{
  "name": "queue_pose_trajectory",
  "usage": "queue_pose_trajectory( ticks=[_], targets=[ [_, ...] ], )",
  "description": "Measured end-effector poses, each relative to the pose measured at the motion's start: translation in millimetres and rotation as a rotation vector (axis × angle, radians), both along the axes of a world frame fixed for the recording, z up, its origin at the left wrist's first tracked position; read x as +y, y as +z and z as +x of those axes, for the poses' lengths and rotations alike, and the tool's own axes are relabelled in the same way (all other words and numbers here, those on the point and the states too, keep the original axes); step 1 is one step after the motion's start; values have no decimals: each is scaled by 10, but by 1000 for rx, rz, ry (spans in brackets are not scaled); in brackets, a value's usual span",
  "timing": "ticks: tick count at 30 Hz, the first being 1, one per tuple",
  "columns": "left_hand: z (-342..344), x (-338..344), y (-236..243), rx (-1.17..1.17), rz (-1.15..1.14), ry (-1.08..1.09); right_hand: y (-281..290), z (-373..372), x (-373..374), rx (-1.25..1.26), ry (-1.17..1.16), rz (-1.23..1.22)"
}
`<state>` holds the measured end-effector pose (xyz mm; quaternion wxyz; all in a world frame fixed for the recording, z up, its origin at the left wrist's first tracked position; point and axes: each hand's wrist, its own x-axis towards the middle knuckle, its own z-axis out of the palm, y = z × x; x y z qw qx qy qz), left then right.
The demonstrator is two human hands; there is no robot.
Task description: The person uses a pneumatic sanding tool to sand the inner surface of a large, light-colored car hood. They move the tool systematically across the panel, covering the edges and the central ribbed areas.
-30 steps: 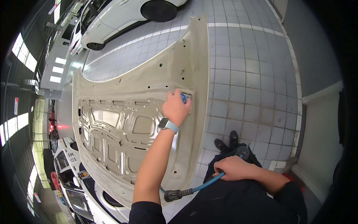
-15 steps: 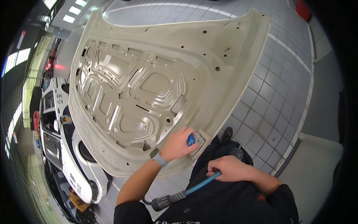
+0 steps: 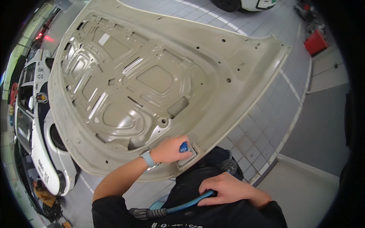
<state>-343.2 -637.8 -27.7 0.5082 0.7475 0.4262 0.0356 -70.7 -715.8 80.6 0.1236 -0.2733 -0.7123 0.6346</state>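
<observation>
A large beige car hood (image 3: 243, 87) lies with its ribbed inner side up in front of me. My left hand (image 3: 169, 150) is closed over the blue knob (image 3: 184, 147) of a sander with a grey rectangular base (image 3: 187, 159). The base rests on the hood's near edge, by a corner. Lower down and to the right, near my body, my right hand (image 3: 228, 187) is wrapped round a blue hose (image 3: 190, 204). A dark ribbed connector (image 3: 148, 213) joins the hose at its left end. My fingers hide where the hose runs beyond the grip.
White cars stand close by: one car (image 3: 47, 155) along the left, another car (image 3: 254, 4) at the far top. Grey floor tiles (image 3: 262, 114) with white lines surround the hood. A red bin (image 3: 315, 42) stands at the far right, near grey panels (image 3: 319, 125).
My view has shifted, so the hood and both hands sit further left in the picture. The left hand stays on the sander at the hood's near edge; the right still grips the hose.
</observation>
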Motion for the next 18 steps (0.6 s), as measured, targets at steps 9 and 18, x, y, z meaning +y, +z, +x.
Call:
queue_pose_trajectory(
  ticks=[9,18],
  targets=[
    [1031,899,4,-51,100,24,32,324,87,-38,-304,35],
    [1969,1719,25,-82,192,111,-46,802,661,-68,-234,-14]
  ],
)
